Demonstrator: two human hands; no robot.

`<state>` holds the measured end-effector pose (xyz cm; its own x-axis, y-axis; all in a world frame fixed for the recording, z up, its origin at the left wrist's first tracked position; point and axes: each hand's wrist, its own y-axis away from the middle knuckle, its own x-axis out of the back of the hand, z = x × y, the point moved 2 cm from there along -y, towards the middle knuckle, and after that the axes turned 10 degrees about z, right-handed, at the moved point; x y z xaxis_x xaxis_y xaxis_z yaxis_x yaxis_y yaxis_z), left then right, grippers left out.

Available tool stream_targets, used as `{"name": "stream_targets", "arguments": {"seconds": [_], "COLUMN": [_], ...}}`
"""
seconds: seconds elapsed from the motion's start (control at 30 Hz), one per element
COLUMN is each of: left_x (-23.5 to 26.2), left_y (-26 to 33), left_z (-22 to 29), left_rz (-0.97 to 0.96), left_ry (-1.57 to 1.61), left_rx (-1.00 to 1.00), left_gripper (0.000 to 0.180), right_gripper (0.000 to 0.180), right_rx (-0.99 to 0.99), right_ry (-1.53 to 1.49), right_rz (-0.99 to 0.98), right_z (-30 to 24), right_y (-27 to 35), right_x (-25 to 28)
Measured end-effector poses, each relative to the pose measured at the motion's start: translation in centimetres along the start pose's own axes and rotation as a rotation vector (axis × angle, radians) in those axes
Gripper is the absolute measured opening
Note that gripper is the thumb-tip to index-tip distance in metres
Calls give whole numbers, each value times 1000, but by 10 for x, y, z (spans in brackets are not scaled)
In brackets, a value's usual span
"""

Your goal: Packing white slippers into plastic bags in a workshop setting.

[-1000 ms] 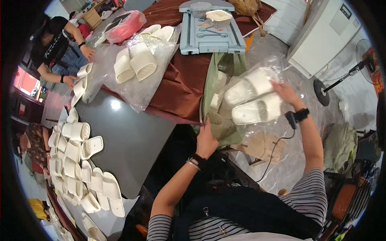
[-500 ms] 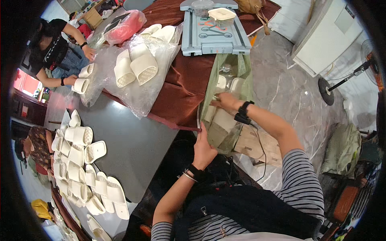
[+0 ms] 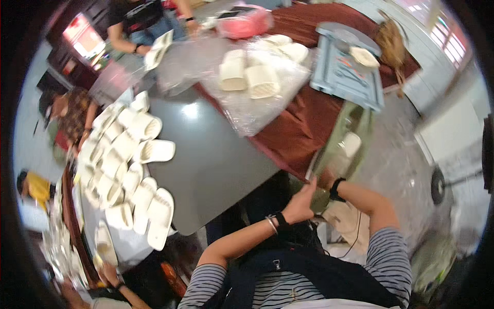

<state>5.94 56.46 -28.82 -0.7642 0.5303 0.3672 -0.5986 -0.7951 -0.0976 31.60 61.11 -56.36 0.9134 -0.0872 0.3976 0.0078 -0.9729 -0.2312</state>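
A green plastic sack (image 3: 358,160) hangs open at the edge of the cloth-covered table, with at least one white slipper (image 3: 351,144) showing inside. My left hand (image 3: 300,202) is closed on the sack's near rim, close to the table's corner. Reaching into the sack's mouth is my right hand (image 3: 329,177); its fingers are hidden and smeared by motion, so what they touch does not show. Beyond my hands, a clear plastic bag (image 3: 252,114) lies on the brown cloth (image 3: 303,121) with a pair of cream slippers (image 3: 261,82) on top.
Many cream slippers (image 3: 157,219) cover the left of the grey table (image 3: 206,154). A blue-grey plastic board (image 3: 334,72) bears a lidded tub (image 3: 364,56). At the far side a person (image 3: 136,26) holds a slipper; other people work at left. A standing fan (image 3: 437,185) is at right.
The view has swung left, shifting everything rightward. My right hand has drawn back nearer to my left hand. The far person has raised a slipper, and another person's hand now reaches in at lower left.
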Motion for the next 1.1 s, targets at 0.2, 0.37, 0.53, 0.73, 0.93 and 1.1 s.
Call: {"name": "stream_targets", "arguments": {"seconds": [0.2, 0.37, 0.53, 0.73, 0.93, 1.1], "left_x": [50, 61, 106, 183, 241, 247], "left_y": [38, 37, 49, 19, -35, -68], "left_z": [-13, -20, 1, 44, -18, -49], "left_rz": [63, 90, 144, 665, 781, 353], "left_ry": [-119, -160, -136, -418, -1052, -1090], "left_rx": [149, -53, -183, -440, -355, -41], "left_gripper": [105, 104, 66, 40, 47, 27], "right_gripper": [43, 41, 43, 32, 53, 67], "right_rx": [134, 273, 137, 480, 632, 648], "right_ry": [72, 689, 1054, 452, 435, 502], "right_rz": [-380, -648, -900, -386, -346, -267], "right_z": [-96, -183, -383, -468, -450, -423], "right_y": [-59, -66, -108, -172, -264, -330], "right_x": [-84, -14, 22, 16, -84, -146]}}
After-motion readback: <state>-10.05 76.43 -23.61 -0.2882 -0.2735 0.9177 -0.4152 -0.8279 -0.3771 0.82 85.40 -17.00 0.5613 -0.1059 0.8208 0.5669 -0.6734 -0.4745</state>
